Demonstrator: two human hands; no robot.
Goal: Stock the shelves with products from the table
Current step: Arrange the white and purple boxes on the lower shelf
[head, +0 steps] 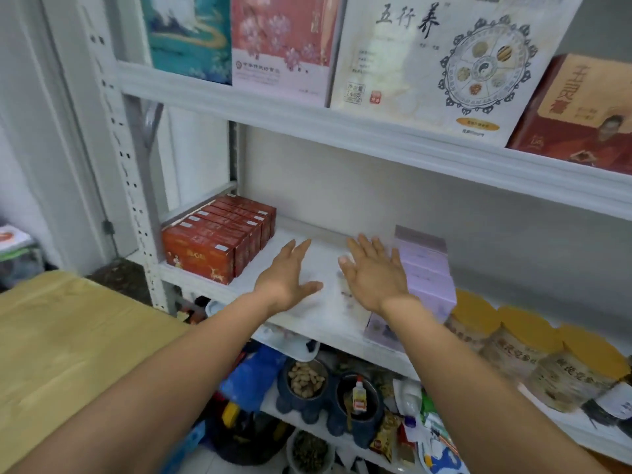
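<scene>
Both my arms reach over the white middle shelf [307,230]. My left hand [285,278] and my right hand [372,273] hover palms down, fingers spread, holding nothing. Between and under them lies a pale, flat, blurred thing [337,304] that looks like a white box; I cannot tell whether either hand touches it. A row of red boxes [219,239] fills the shelf's left end. A stack of lilac boxes [425,271] stands just right of my right hand. The table [68,336], under a yellowish cover, is at lower left.
Large gift boxes [431,63] line the upper shelf. Yellow-lidded jars [526,340] stand to the right of the lilac boxes. The lower shelf holds a bowl of peanuts [306,379], a small bottle [359,395] and packets. A perforated white upright [130,172] frames the left side.
</scene>
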